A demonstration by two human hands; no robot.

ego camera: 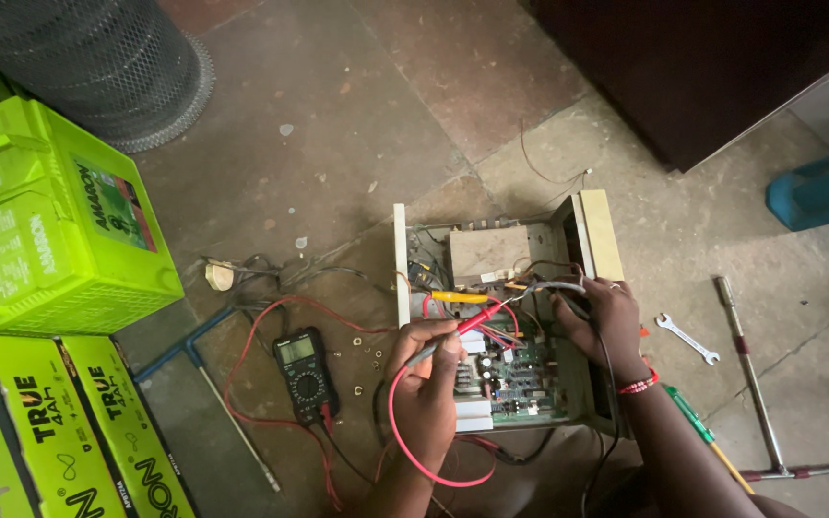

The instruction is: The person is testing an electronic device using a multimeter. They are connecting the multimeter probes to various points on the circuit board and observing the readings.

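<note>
An opened metal electrical unit (591, 230) lies on the floor, its green circuit board (522, 376), transformer block (487, 253) and coloured wires exposed. My left hand (426, 369) grips a red probe (477, 319) whose tip points at the wires above the board; its red lead loops down past my wrist. My right hand (606, 321) holds a black probe (573, 305) and rests over the unit's right side, among grey wires. A black multimeter (303, 372) lies on the floor left of my left hand, its leads trailing toward the unit.
Bright green batteries (50, 230) are stacked at the left, below a grey mesh cylinder (98, 58). Small screws (368, 355) lie near the meter. A spanner (687, 339), a long T-handle wrench (755, 393) and a green-handled screwdriver (693, 417) lie to the right.
</note>
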